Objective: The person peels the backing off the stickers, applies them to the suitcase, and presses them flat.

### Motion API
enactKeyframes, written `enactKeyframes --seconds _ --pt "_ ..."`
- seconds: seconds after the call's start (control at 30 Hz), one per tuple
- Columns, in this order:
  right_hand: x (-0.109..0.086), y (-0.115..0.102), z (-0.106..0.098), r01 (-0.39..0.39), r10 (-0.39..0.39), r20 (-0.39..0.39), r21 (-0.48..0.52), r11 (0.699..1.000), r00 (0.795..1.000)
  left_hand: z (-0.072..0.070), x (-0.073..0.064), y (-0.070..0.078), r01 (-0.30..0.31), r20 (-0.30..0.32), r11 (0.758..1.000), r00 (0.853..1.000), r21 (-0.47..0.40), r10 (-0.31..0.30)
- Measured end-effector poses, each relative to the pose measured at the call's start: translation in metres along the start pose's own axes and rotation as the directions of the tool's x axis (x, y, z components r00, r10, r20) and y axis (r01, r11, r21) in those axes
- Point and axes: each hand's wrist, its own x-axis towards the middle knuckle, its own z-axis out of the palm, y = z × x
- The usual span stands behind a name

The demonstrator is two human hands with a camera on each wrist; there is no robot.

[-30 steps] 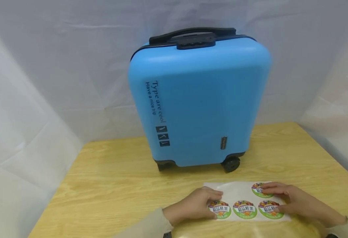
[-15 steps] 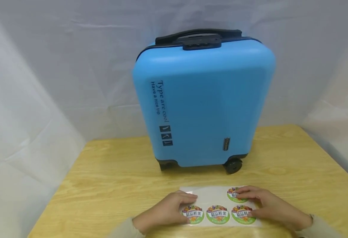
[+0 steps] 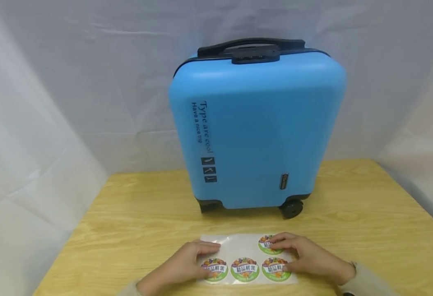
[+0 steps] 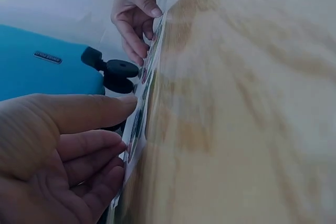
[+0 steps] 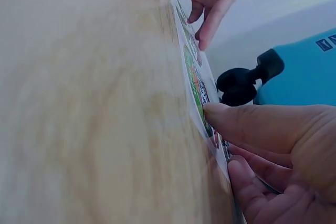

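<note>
A white sheet point(image 3: 236, 246) of round fruit stickers lies flat on the table near its front edge. Three stickers, the middle one point(image 3: 245, 269) fully visible, form its lower row, and one more sticker point(image 3: 266, 245) sits at the upper right. My left hand point(image 3: 186, 263) rests on the sheet's left end, thumb over the lower-left sticker. On the right end lies my right hand point(image 3: 309, 258), its fingertips on the upper sticker and its thumb touching the lower-right one. In both wrist views the fingers are gently bent and the fingertips meet the sheet without gripping it.
A blue suitcase point(image 3: 257, 131) with a black handle point(image 3: 251, 44) and black wheels point(image 3: 292, 208) stands upright on the wooden table point(image 3: 135, 230), just behind the sheet. Pale cloth point(image 3: 90, 82) hangs behind and on both sides.
Both hands and the sticker sheet have slid left across the table, in front of the suitcase. The head view has shifted slightly, so the suitcase appears a little farther right.
</note>
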Motion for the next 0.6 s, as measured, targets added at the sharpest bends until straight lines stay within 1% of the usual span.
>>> enactKeyframes --seconds 0.1,0.2,0.3,0.33,0.47,0.53,0.6 --pt "0.0024 -0.0003 0.0023 0.007 -0.007 -0.007 -0.002 1.000 1.000 -0.0028 -0.0052 -0.0020 0.006 -0.013 1.000 1.000 -0.015 -0.006" --pt "0.0043 -0.0007 0.0046 0.001 -0.001 -0.004 0.041 0.999 1.000 -0.0055 -0.0094 -0.0029 0.008 -0.015 1.000 1.000 -0.022 -0.008" --pt "0.0047 -0.0010 0.0059 -0.013 0.014 -0.002 0.097 0.995 1.000 -0.0067 -0.0105 -0.0027 0.004 -0.007 1.000 1.000 -0.018 -0.004" --pt "0.0046 -0.0010 0.0060 -0.013 0.014 -0.006 0.097 0.995 1.000 -0.0069 -0.0103 -0.0025 0.006 -0.009 1.000 1.000 -0.009 -0.006" --pt "0.0031 -0.0022 0.0044 -0.010 0.013 -0.066 0.041 0.999 0.998 -0.0070 -0.0074 -0.0006 0.009 -0.020 1.000 1.000 0.028 -0.008" --pt "0.0026 -0.0030 0.0019 -0.027 0.028 -0.109 0.017 1.000 0.994 -0.0070 -0.0050 0.0015 0.005 -0.021 0.999 1.000 0.040 -0.004" --pt "0.0033 -0.0034 -0.0018 -0.053 0.056 -0.151 0.024 0.998 0.987 -0.0069 -0.0022 0.0049 0.009 -0.015 0.999 1.000 0.035 -0.009"
